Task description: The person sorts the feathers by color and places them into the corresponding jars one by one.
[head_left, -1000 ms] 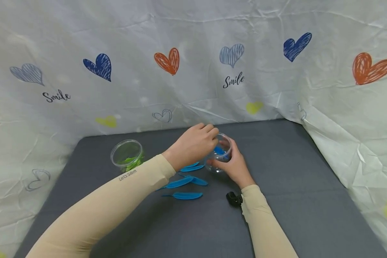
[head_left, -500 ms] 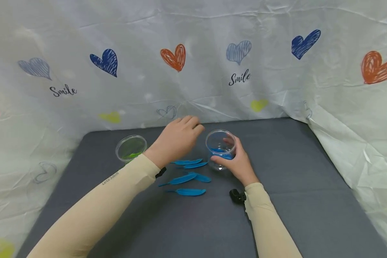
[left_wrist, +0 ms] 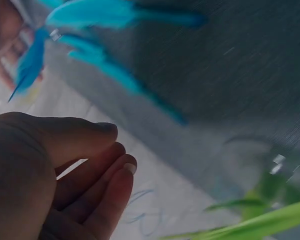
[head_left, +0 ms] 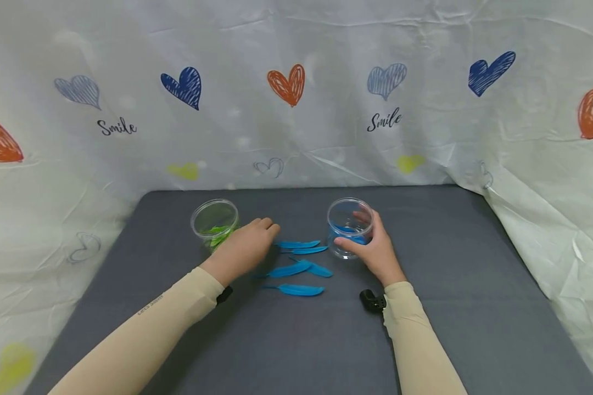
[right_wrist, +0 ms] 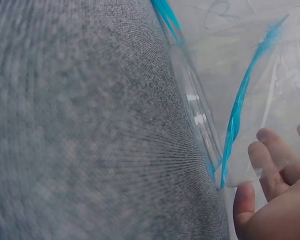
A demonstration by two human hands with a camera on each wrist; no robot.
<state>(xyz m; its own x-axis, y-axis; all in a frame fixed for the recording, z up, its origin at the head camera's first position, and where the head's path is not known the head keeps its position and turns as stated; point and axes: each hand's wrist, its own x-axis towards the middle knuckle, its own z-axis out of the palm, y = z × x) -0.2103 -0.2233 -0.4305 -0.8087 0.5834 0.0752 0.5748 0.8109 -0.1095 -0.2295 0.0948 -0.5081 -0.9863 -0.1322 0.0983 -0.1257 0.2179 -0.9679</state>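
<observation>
Right hand clasps clear jar of blue feathers | left hand, loosely curled, near loose feathers | table

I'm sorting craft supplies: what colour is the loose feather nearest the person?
Bright blue; that feather shows best in the head view.

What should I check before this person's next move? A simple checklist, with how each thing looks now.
1. Right hand gripping its jar: ok.
2. That jar's mouth uncovered: ok.
3. Left hand free: ok, holding nothing.
4. All blue feathers inside: not ok, loose feathers lie on the table.
5. Green pieces in the other jar: ok.
6. Feather count inside: cannot tell, they overlap.
</observation>
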